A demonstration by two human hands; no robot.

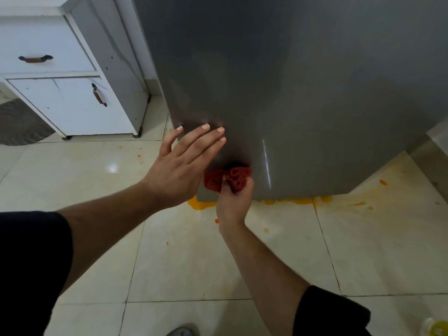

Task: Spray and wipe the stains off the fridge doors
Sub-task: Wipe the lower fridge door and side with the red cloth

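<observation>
Fridge door [303, 93]: grey and glossy, filling the upper middle and right of our view, with its bottom edge just above the floor [194, 263]. We list the rest from left to right.

Mat [19, 124]: grey, rounded, lying on the floor at the far left, in front of the cabinet.

Left sleeve [31, 263]: dark, at the lower left edge, with our bare forearm reaching out of it.

Cabinet [72, 107]: white, on small dark feet, standing left of the fridge door and apart from it. It has a drawer handle [35, 58] above and a door handle [99, 95] below.

Left hand [180, 166]: open, fingers straight and slightly spread, holding nothing. Our fingertips meet the lower left part of the fridge door; we cannot tell whether the palm touches.

Shoe [181, 332]: grey, only the toe showing at the bottom edge.

Puddle [201, 204]: orange-yellow, on the floor under the door's bottom edge and running along it to the right. Small orange drops lie scattered on the pale tiles nearby.

Right hand [232, 204]: fingers curled round the cloth from below, gripping it against the door.

Cloth [238, 179]: red, bunched, pressed to the fridge door near its bottom left corner, just below our left hand.

Right sleeve [332, 311]: dark, at the lower right.

Smears [358, 204]: orange, on the tiles to the right of the fridge.

Yellowish object [437, 328]: in the bottom right corner, too blurred for us to identify.
</observation>
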